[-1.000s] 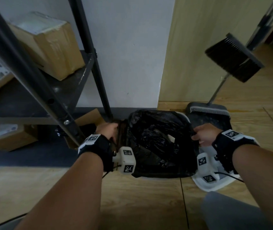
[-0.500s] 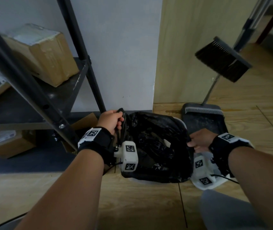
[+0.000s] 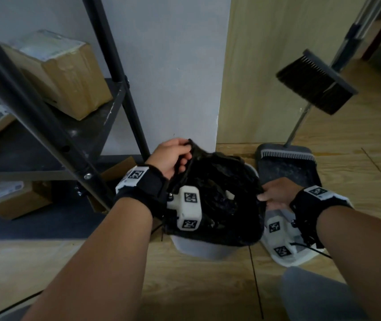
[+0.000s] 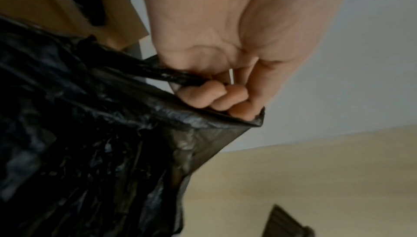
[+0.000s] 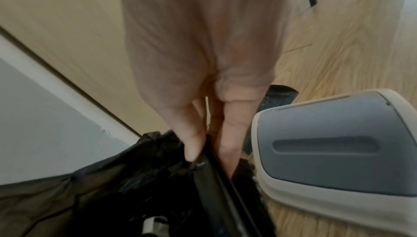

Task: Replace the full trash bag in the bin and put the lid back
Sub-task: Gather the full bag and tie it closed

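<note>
The black trash bag (image 3: 217, 200) sits in the pale bin (image 3: 202, 250) on the wood floor (image 3: 208, 286) against the wall (image 3: 173, 66); treat it as thin, soft, slippery film that will likely stretch or tear if you haul on one spot, and expect real weight, since the task calls it full. Your left hand (image 3: 171, 158) has its fingers (image 4: 200, 96) curled round a gathered left edge of the bag, lifted above the rim; your right hand (image 3: 279, 193) pinches the right edge between thumb and fingers (image 5: 228, 133) down at the rim, so each grip is closed on the bag. Take hold of bunched rim material on both sides, not a single layer, and probably lift straight up. The grey-topped lid (image 5: 334, 144) lies on the floor just beside the bin on your right, touching the bag's side or nearly so. Behind it stands a dustpan (image 3: 286, 165) with a broom (image 3: 316, 86) above. On your left, the dark shelf post (image 3: 39, 121) and cardboard boxes (image 3: 64, 72) crowd close; clear them when you swing the bag out.
</note>
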